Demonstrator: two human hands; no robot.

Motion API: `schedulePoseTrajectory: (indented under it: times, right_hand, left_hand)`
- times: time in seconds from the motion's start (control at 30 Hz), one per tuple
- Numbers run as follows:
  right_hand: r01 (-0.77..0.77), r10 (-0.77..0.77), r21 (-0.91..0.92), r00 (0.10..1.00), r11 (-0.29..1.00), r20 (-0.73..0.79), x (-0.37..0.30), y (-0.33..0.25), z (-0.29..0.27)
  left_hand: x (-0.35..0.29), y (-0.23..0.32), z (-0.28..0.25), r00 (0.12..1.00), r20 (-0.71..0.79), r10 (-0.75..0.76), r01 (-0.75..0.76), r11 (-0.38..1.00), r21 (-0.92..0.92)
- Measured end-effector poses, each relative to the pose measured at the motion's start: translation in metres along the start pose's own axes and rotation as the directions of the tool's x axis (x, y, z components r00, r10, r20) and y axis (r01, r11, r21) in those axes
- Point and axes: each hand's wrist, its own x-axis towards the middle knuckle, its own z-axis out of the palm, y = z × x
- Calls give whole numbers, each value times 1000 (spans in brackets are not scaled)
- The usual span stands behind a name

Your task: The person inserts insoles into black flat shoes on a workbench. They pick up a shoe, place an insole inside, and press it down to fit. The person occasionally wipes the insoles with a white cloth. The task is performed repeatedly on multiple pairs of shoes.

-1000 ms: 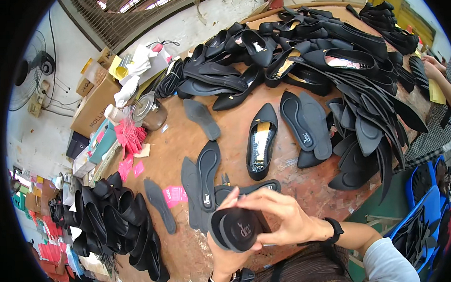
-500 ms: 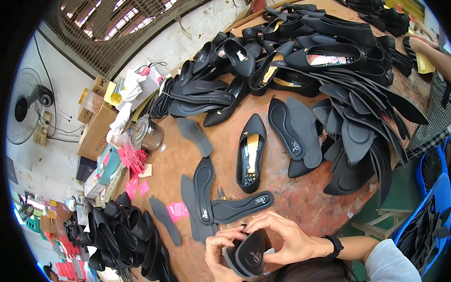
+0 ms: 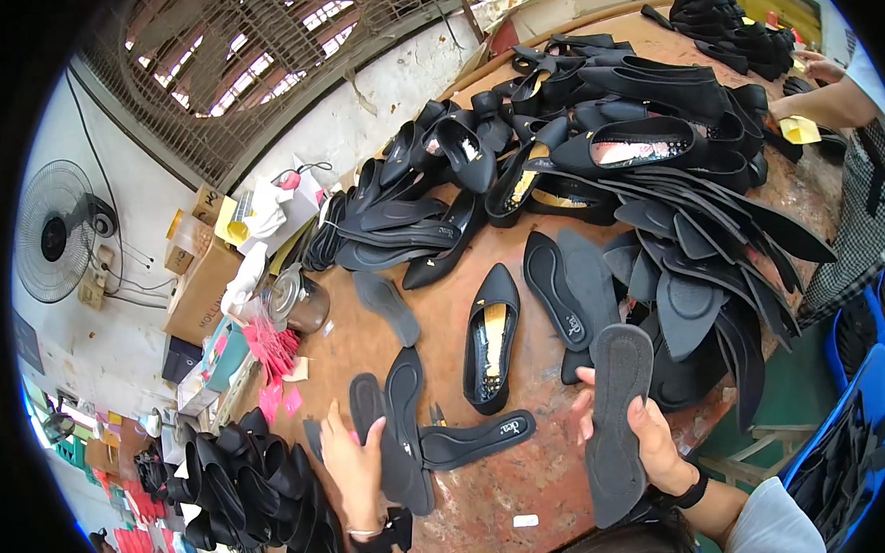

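My right hand grips a dark grey shoe insole at the right front, held upright with its thumb on the near face and fingers behind. To the left, my left hand is open over the table, thumb and fingers apart. Its thumb is beside a grey insole, which lies against a black insole; whether they touch cannot be told. Another black insole lies crosswise next to these. Behind it stands a single black pointed flat shoe with a gold-coloured lining patch.
Finished black shoes are heaped at the back. Stacked insoles fan out at the right; more shoes pile up at the left front. A glass jar stands at the left edge. Another person's hand works at the far right.
My hands have moved apart from the bent insoles they held together. The right now holds one insole upright; the left has moved left and opened beside the insoles on the table.
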Motion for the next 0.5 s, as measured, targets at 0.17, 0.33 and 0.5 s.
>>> schedulePoseTrajectory:
  times: [0.17,0.33,0.5]
  right_hand:
    - [-202,200,147,979,968,31,-15,19,-18]
    - [-298,292,192,955,935,60,-30,24,-10]
    - [-168,169,19,977,986,-130,-34,-9,-21]
  left_hand:
    - [-18,105,40,942,148,303,-266,937,-225]
    - [-27,118,102,968,187,166,-100,942,-319]
    - [-48,89,21,936,65,345,-260,806,-532]
